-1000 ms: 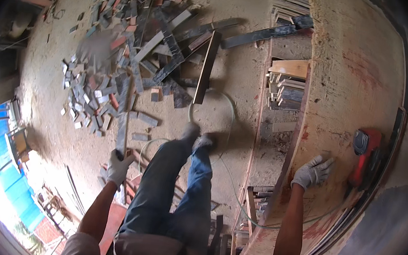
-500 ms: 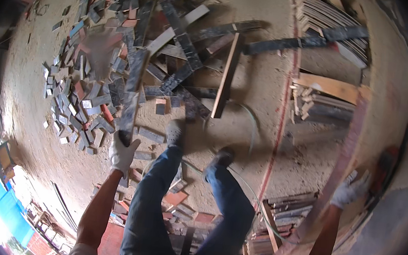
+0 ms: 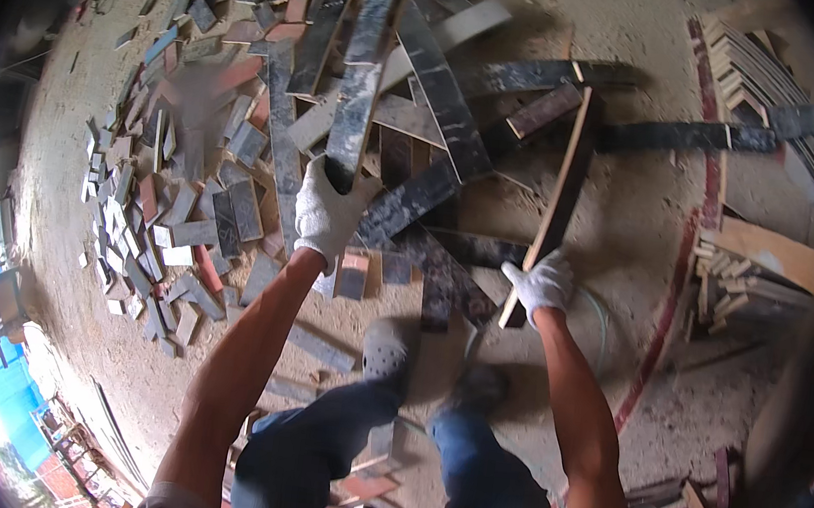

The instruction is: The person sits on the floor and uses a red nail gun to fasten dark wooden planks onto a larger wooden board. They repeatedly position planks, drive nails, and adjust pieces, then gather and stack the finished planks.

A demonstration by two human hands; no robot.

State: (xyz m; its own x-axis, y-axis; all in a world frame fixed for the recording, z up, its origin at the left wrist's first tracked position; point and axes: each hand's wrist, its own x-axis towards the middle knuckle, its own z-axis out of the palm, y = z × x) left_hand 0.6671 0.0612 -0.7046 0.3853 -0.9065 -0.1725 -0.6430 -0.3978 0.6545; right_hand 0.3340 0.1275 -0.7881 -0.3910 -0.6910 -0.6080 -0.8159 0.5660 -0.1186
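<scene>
My left hand (image 3: 327, 209), in a white knit glove, is closed on the near end of a long dark board (image 3: 358, 98). The board stretches away from me over a heap of others. On the right, my gloved right hand (image 3: 540, 283) grips the near end of a second board (image 3: 564, 177), dark-faced with a pale edge. Between the hands lie crossed dark boards, one of them a long black board (image 3: 443, 88). A short reddish-ended block (image 3: 352, 276) rests just right of my left wrist.
Many small offcuts (image 3: 191, 229) cover the floor on the left. At the right, stacked strips (image 3: 763, 79) and a curved light wooden piece (image 3: 778, 258) lie beyond a red line (image 3: 650, 367). A thin hose (image 3: 602, 326) curves near my right hand.
My right hand has come from the far right side to grip the pale-edged board. The left hand has moved forward and right, still holding its long board. The view has shifted left.
</scene>
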